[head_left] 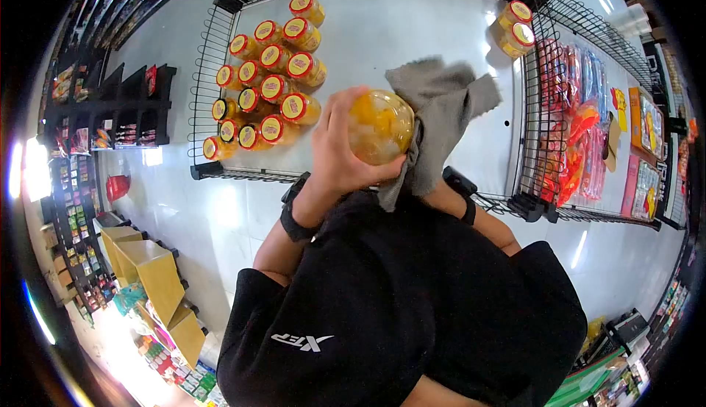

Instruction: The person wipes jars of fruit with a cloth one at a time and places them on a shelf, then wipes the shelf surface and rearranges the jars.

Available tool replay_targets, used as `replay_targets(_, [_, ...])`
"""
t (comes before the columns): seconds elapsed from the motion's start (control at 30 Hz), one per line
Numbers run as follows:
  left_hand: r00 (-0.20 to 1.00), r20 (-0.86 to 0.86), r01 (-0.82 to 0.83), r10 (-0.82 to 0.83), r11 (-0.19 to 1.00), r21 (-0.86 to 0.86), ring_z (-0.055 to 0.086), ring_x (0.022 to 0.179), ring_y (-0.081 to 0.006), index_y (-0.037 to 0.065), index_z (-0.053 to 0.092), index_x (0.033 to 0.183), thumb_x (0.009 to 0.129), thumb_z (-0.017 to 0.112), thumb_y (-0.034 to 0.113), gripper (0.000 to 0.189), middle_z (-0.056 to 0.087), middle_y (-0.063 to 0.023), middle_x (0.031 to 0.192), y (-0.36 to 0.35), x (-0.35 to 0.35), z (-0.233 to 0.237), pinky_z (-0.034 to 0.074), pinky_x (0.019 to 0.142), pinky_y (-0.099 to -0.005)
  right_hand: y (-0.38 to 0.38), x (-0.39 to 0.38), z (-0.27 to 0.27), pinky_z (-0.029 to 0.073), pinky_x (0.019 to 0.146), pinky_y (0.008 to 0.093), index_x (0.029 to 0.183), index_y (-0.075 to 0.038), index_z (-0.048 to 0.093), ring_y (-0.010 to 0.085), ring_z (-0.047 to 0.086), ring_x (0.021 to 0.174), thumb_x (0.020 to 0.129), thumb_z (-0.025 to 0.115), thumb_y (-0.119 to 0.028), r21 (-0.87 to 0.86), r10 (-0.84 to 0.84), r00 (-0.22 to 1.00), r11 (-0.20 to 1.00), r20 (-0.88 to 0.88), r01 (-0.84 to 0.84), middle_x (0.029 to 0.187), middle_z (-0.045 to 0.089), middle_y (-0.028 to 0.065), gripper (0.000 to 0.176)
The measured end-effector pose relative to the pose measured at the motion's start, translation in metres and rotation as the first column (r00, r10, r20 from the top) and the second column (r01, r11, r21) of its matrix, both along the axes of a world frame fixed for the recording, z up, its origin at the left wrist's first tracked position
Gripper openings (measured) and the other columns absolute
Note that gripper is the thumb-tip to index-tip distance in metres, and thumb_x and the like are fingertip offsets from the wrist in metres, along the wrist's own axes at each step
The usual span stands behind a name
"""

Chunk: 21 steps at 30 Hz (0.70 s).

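My left hand (pixel 340 146) is closed around a glass jar (pixel 381 129) of yellow fruit pieces, its clear glass facing up and no lid showing. A grey cloth (pixel 441 105) hangs over my right hand (pixel 446 200) and touches the jar's right side. That hand's fingers are mostly hidden under the cloth. To the left, several jars with red-rimmed yellow lids (pixel 273 87) stand in rows on a white shelf surface (pixel 397 25). Two more such jars (pixel 518 26) stand at the far right of this surface.
Black wire railings (pixel 202 91) edge the shelf surface, with a wire divider (pixel 538 105) at right. Beyond it lie red and clear plastic packages (pixel 577 127) and boxed goods (pixel 646 131). A black display rack (pixel 121 109) and a red basket (pixel 118 187) are at left.
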State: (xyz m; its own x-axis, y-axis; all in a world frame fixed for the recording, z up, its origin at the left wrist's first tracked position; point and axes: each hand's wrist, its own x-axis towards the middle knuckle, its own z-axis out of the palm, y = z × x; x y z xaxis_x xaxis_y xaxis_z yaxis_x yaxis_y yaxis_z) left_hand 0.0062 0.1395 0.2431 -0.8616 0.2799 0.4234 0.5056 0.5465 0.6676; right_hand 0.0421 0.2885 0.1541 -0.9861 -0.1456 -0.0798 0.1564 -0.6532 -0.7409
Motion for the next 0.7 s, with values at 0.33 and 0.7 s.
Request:
replay_targets(0.33, [0.862,-0.089,0.503,-0.5,0.818,0.278,0.065,0.117,-0.0364,0.006,0.055,0.135,0.057,0.098,0.033,0.093,0.063,-0.0195,0.131,-0.009,-0.012,0.014,0.053,0.098,-0.0432,0.061,-0.039,0.023,0.047,0.107,0.0395,0.134,0.001,0.057,0.0247,0.059,0.124,0.086,0.078,-0.028,0.428,0.194,0.87,0.903,-0.454,0.022,0.135,0.061,0.0165,0.061])
replay_targets(0.7, [0.652,-0.411,0.665,-0.637,0.741,-0.094,0.051,0.135,-0.04,0.022,0.058,0.133,0.078,0.08,0.05,0.065,0.055,-0.0106,0.144,-0.037,-0.009,-0.016,0.04,0.115,-0.0563,-0.01,0.019,0.02,0.054,0.099,0.0391,0.137,-0.005,0.053,0.0236,0.061,0.118,0.108,0.042,-0.044,-0.116,-0.31,0.946,0.94,0.096,0.32,0.132,0.06,0.0126,0.05])
